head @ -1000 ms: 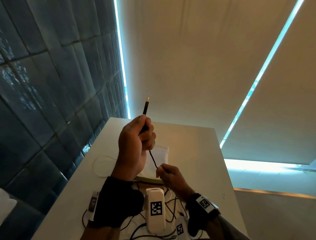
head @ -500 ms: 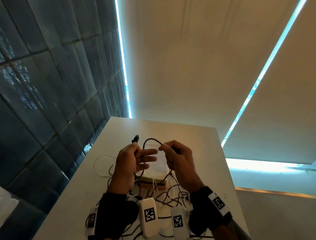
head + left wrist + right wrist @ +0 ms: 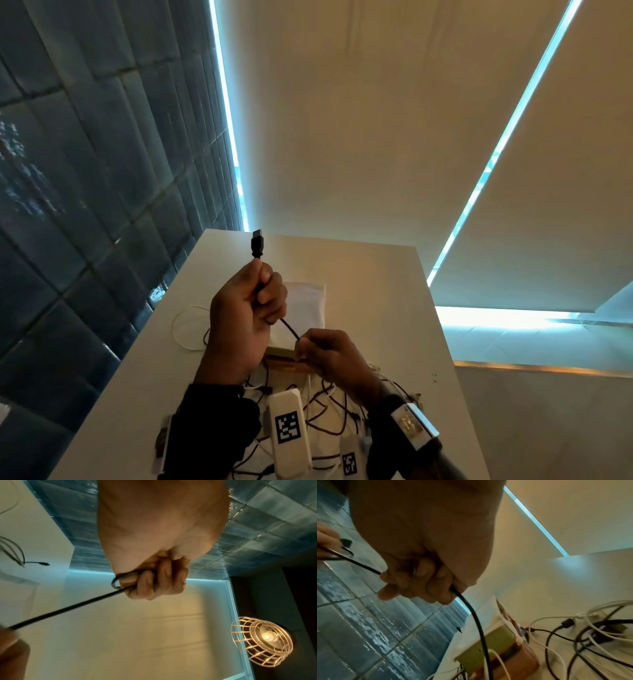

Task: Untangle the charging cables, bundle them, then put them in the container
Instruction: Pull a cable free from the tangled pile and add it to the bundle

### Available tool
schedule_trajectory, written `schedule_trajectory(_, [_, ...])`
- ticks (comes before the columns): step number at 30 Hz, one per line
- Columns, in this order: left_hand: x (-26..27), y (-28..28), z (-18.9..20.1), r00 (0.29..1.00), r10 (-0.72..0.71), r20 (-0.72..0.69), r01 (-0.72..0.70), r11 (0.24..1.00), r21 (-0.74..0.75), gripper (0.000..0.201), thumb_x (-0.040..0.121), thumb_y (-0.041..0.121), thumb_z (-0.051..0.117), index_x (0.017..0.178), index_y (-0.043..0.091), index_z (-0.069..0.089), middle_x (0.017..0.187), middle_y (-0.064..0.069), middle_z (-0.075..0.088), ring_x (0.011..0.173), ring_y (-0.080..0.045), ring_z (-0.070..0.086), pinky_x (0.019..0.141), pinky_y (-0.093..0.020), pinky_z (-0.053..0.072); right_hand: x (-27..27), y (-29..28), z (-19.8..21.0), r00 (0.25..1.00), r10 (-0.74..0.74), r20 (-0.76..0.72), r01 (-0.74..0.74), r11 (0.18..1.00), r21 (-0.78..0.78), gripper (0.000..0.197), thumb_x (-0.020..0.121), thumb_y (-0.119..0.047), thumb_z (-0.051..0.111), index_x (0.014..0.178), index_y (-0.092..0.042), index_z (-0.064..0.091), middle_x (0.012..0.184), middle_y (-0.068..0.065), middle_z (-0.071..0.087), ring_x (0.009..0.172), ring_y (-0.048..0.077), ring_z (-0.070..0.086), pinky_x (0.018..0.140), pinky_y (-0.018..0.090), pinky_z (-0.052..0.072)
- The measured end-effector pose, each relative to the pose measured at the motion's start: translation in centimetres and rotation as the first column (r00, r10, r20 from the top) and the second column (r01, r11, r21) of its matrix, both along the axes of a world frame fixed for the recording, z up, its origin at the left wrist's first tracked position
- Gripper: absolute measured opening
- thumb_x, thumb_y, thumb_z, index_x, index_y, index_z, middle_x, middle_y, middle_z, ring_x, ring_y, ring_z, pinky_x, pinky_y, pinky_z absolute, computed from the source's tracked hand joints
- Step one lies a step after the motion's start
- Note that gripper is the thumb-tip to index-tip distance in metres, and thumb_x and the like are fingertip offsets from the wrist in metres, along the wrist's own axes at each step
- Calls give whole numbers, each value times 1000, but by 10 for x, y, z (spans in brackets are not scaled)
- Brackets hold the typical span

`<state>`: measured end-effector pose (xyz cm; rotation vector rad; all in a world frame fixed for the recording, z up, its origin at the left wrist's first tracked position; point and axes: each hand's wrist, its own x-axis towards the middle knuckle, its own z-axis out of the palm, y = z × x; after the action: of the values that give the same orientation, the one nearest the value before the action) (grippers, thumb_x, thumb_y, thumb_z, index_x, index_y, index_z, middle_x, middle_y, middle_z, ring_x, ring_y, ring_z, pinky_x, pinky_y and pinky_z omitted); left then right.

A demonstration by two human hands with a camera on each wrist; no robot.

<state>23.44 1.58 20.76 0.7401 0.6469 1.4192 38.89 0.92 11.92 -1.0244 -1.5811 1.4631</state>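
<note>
The left hand (image 3: 245, 317) is raised above the worktop (image 3: 394, 308), its fingers curled tight around a black cable (image 3: 289, 329) just below the plug (image 3: 257, 242), which points upward. A short loop of the cable shows at the fist in the left wrist view. The right hand (image 3: 330, 356), lower and near the left, pinches the same cable, which runs taut between them. A tangle of cables (image 3: 329, 407), black and white, lies on the worktop beneath both hands, beside a box (image 3: 496, 646).
</note>
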Motion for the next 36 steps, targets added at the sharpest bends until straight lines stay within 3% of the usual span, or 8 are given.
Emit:
schedule_trajectory(11, [-12,-6,14,971,124,-203,-97,985,141,32,100,23,33,72,14,44,53,4,39,43,-9,20,38,-20,20,-8,15,-65,969,-124,212,106,990,92,29,99,-18,49,71,-26,55,69,-10,53,63,1,48,60,16,40])
schedule_trajectory(16, [-21,-3,22,955,165,-245,-120,975,187,27,91,30,40,69,18,47,53,4,41,44,-11,18,40,-21,17,-10,21,-74,946,-180,268,172,984,55,32,98,-15,49,68,-24,55,70,-4,53,64,9,49,62,23,42])
schedule_trajectory(19, [-23,-3,16,936,148,-320,-97,981,170,32,98,28,38,69,17,48,52,2,44,41,-9,21,38,-20,19,-13,26,-52,931,-317,183,325,946,-15,24,95,-14,55,73,-10,65,66,-4,59,60,10,53,57,24,44])
schedule_trajectory(22, [-22,-3,4,869,149,-471,-123,989,86,33,102,22,32,73,14,46,54,-1,51,39,-9,26,39,-20,19,-18,28,-10,897,-440,43,438,897,52,21,92,-16,61,74,-10,70,52,-13,56,48,2,43,50,19,36])
schedule_trajectory(27, [-15,-4,-13,817,151,-557,-217,975,-55,34,102,19,30,72,10,42,65,-10,68,43,-14,42,39,-20,29,-28,18,46,931,-309,-193,339,930,145,15,92,-9,60,79,-5,67,52,-15,51,47,3,38,46,17,34])
schedule_trajectory(30, [-15,-4,-12,856,153,-493,-247,960,-131,33,103,22,30,75,13,44,79,-9,75,66,-22,66,54,-28,46,-28,12,50,955,-206,-212,246,951,186,15,93,-8,59,79,-7,65,54,-14,50,47,4,37,47,16,33])
schedule_trajectory(33, [-17,-3,-8,937,89,-338,-153,974,-167,35,103,24,27,73,13,41,99,-18,73,92,-34,70,73,-39,56,-29,6,44,979,-99,-179,137,967,214,17,94,-7,58,79,-12,65,55,-14,52,48,6,37,48,16,33])
schedule_trajectory(36, [-16,-4,-4,996,23,-87,-37,986,-162,37,103,28,27,73,14,43,93,-19,72,84,-33,70,77,-42,56,-28,2,37,991,-6,-130,28,986,166,18,95,-6,54,81,-9,64,55,-14,49,49,5,37,50,14,34])
